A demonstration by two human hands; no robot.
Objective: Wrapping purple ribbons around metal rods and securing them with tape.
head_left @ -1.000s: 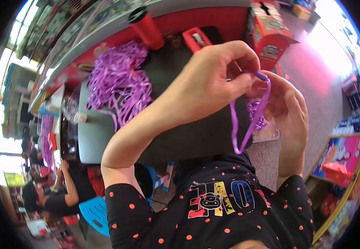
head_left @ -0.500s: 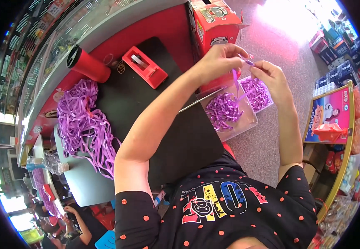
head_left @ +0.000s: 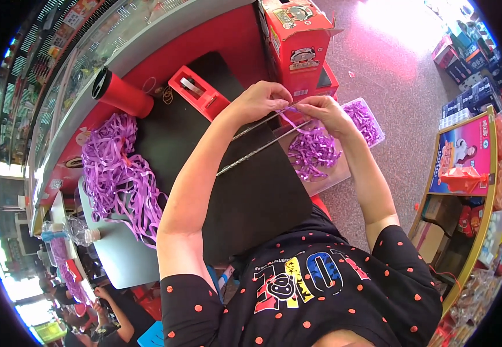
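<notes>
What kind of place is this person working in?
Probably a small shop: a red counter with a glass front, a shelf stacked with packaged goods, and boxes on the floor. Both hands work purple ribbon.

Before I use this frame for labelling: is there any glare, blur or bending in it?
Head view: sunlight washes out the floor at upper right; the counter edge curves with the fisheye and the corners are black; both hands, left hand and right hand, and the purple ribbon are sharp; things near the rim look squeezed and small.
</notes>
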